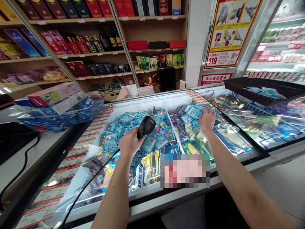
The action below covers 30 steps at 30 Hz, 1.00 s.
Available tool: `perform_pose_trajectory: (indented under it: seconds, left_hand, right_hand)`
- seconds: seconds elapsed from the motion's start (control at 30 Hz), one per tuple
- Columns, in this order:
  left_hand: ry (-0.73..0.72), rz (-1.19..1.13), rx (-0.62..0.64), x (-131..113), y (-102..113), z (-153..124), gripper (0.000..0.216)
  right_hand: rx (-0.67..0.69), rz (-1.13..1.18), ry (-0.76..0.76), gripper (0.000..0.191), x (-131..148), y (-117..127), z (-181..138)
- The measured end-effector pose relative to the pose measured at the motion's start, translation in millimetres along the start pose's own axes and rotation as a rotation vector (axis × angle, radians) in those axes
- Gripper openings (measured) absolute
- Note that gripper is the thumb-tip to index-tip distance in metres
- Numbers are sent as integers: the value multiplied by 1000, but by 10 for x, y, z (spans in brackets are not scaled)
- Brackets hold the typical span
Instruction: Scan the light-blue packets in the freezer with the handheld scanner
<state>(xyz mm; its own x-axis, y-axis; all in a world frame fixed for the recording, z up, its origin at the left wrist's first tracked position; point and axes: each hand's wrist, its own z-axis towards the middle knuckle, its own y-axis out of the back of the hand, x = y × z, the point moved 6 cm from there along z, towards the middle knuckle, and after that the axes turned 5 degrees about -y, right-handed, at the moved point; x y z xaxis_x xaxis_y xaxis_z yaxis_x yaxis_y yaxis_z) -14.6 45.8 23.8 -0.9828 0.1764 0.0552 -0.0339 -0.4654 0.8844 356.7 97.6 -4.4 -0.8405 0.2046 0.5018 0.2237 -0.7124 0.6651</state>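
A black handheld barcode scanner (147, 126) is gripped in my left hand (130, 142), its head pointing away to the right and its cable trailing down left. Below it spreads a pile of small blue packets (128, 117), which seem to lie on the glass top of a chest freezer (140, 208). My right hand (207, 120) reaches over a smaller heap of the same blue packets (192, 112). Its fingers are bent down onto a packet there, and the fingertips are partly hidden.
Plastic-wrapped goods with a pink box (56, 94) on top stand to the left. A dark tray (262, 90) with more blue packets rests on the freezer's right side. Behind are shelves (152, 17) of boxes and bottles, plus a wall poster (232, 35). A blurred patch covers the freezer's front.
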Motion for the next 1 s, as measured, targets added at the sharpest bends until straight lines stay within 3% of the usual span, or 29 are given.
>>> perform_pose_trajectory:
  seconds: [0.17, 0.27, 0.67, 0.87, 1.0]
  left_hand:
    - [24, 17, 6, 21, -4, -1, 35]
    - [28, 15, 3, 24, -6, -1, 35]
    - [56, 8, 19, 43, -8, -6, 37]
    - [53, -1, 7, 55, 0, -4, 37]
    - [57, -9, 20, 66, -8, 0, 38]
  right_hand:
    - [95, -52, 163, 29, 166, -66, -92]
    - [125, -92, 161, 32, 172, -99, -110]
    - [72, -133, 59, 35, 12, -127, -36]
    - [-1, -172, 153, 32, 97, -100, -68]
    - [48, -135, 255, 34, 265, -79, -135]
